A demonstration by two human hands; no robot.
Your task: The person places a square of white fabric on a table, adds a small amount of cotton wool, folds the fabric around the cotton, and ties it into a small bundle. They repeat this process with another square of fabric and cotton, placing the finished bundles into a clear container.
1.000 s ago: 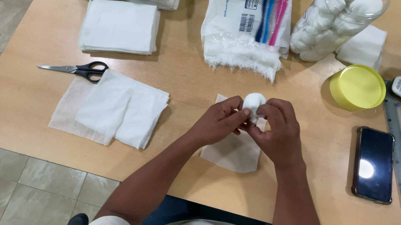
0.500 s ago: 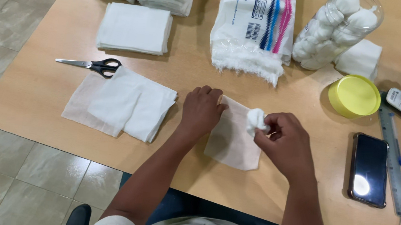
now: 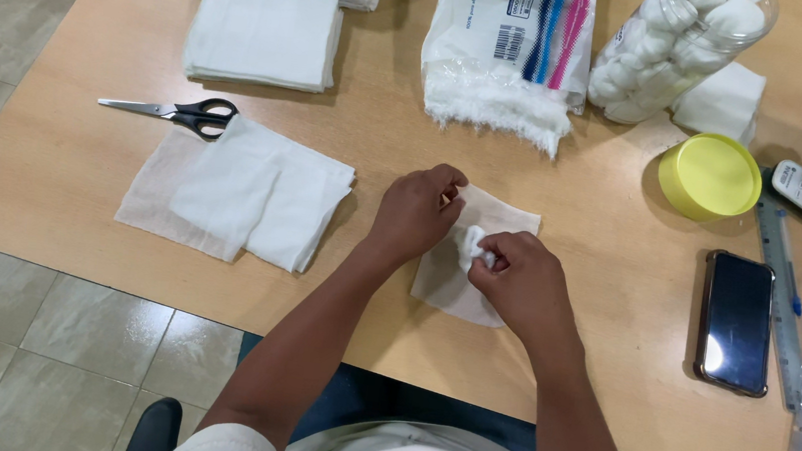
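The cotton ball (image 3: 471, 244), a second ago cupped between both hands, now sits pinched in the right hand (image 3: 520, 284) over the gauze square (image 3: 460, 283) on the tabletop (image 3: 55, 166), while the left hand (image 3: 416, 212), just left of that grip, has let go and presses the gauze's top edge flat.

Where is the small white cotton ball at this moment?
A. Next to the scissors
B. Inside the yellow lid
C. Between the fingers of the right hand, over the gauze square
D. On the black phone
C: the right hand pinches the cotton ball just above the gauze square, while the left hand rests on that square's upper edge.
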